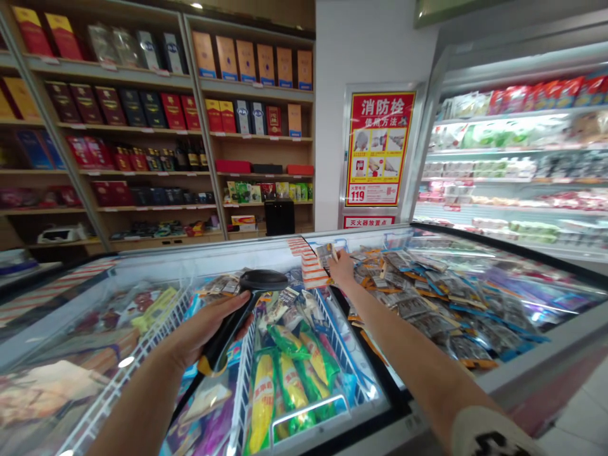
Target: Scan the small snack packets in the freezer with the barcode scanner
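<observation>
My left hand [213, 326] is wrapped round the handle of a black and yellow barcode scanner [231, 326], with its cord hanging down below. The scanner's head is over the open freezer, above a white wire basket [243, 373]. Farther forward and to the right, my right hand [341, 269] pinches a small packet [325, 254] at the freezer's inner back side. Right beside that hand is a stack of white and orange striped price strips [310, 263]. Yellow and green corn-shaped ice cream packs [294, 380] lie in the basket below, between my arms.
Many grey, blue and orange packets [427, 291] are heaped in the right-hand freezer section. A sliding glass lid [52, 310] covers the left side. Behind stand shelves of boxes [137, 107], a red fire hydrant poster [382, 149] and a lit refrigerated display [517, 155].
</observation>
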{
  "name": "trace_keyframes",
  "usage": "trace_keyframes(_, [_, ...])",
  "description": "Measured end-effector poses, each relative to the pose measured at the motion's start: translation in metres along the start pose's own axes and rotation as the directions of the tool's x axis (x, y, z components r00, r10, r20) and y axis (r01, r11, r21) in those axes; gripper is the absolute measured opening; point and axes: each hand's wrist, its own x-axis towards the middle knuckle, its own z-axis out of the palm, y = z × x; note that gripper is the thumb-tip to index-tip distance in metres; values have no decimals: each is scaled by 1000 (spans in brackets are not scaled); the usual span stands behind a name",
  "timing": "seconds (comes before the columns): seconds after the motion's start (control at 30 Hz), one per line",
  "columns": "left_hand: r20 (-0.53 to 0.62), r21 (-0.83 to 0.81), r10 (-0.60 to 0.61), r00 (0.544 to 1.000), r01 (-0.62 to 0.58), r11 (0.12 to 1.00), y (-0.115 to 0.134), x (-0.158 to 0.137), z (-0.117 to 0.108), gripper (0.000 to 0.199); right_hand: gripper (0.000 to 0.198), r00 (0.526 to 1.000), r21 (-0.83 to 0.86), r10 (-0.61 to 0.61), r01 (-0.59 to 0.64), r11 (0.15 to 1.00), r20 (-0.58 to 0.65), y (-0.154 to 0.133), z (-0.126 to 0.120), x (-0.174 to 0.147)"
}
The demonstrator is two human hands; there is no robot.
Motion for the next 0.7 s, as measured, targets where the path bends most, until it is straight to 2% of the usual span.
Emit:
trace_keyframes(0.07, [1,-6,17,1000,-17,1000,-1,2,-4,32,11,997,-173,-62,70,982,50,-2,16,11])
trace_keyframes(0.13, [-7,-15,35,999,-35,999,-2,3,-7,32,12,982,-270,-104,144,952,155,-4,35,18])
trace_keyframes(0.27, [-20,-23,44,999,-44,999,-5,4,-11,32,17,911,-375,-172,318,871,374,-8,70,19])
trace_keyframes(0.33, [-34,-22,37,999,-38,999,-5,4,-12,32,20,871,-390,-203,395,832,448,-11,79,15])
trace_keyframes(0.43, [-39,-19,38,999,-38,999,-4,3,-11,33,23,810,-377,-247,488,788,531,-12,73,5])
trace_keyframes(0.53, [-43,-20,22,999,-23,1000,-3,2,-9,32,21,762,-341,-278,542,768,585,-10,52,-9])
trace_keyframes(0.7, [-33,-48,0,999,-1,999,-3,4,-5,30,21,751,-279,-300,536,797,588,-10,20,-34])
